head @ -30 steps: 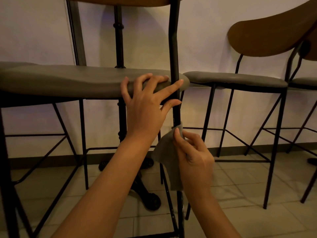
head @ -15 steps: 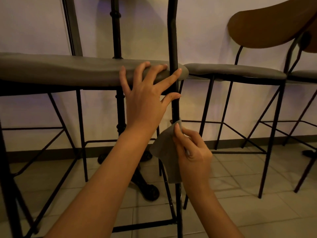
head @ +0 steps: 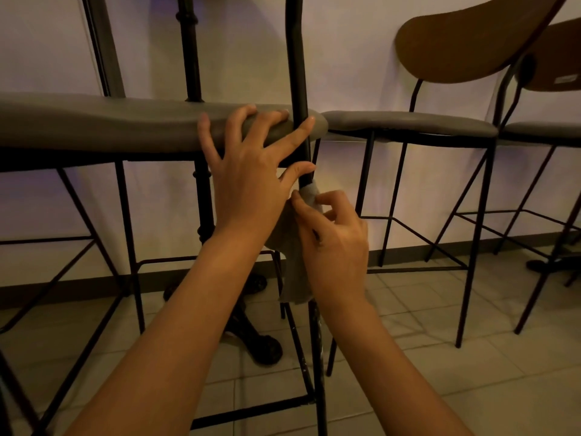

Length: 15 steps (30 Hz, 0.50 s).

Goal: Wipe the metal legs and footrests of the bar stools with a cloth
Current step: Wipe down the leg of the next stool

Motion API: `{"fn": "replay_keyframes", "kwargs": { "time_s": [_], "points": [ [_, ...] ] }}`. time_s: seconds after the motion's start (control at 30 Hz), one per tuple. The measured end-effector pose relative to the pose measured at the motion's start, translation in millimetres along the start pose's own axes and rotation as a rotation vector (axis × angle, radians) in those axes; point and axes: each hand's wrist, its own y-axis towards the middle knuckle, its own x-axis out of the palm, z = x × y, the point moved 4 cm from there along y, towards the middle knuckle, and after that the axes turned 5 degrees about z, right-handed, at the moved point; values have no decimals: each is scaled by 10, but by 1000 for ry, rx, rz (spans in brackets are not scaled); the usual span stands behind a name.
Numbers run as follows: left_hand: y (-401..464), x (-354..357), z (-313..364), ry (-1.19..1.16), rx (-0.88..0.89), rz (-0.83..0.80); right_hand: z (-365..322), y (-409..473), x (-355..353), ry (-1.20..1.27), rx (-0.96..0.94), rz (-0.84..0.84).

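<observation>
Pinching a grey cloth [head: 294, 253] against the near black metal leg [head: 301, 89] of the closest bar stool, the right hand [head: 333, 240] has its thumb and curled fingers wrapped round the fabric, so this grip is grasping the cloth just below the seat. The rest of the cloth hangs down beside the wrist, in front of the leg. Just above and left of that grip, the left hand [head: 248, 171] lies spread with straight fingers over the edge of the grey padded seat [head: 103, 124], one finger crossing the leg; this grip is released, pressing rather than holding. Below both hands a footrest bar [head: 248, 410] runs across. To the right of the grips stands a second stool [head: 408, 127] with a brown wooden backrest [head: 465, 42].
</observation>
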Motion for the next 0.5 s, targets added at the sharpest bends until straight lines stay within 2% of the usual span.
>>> {"fn": "replay_keyframes", "kwargs": {
  "time_s": [0.27,0.5],
  "points": [
    [-11,1,-5,6,25,-2,113,-357,-33,45,52,-28],
    [-16,8,-12,6,24,-4,85,-255,-58,14,56,43]
  ]
}}
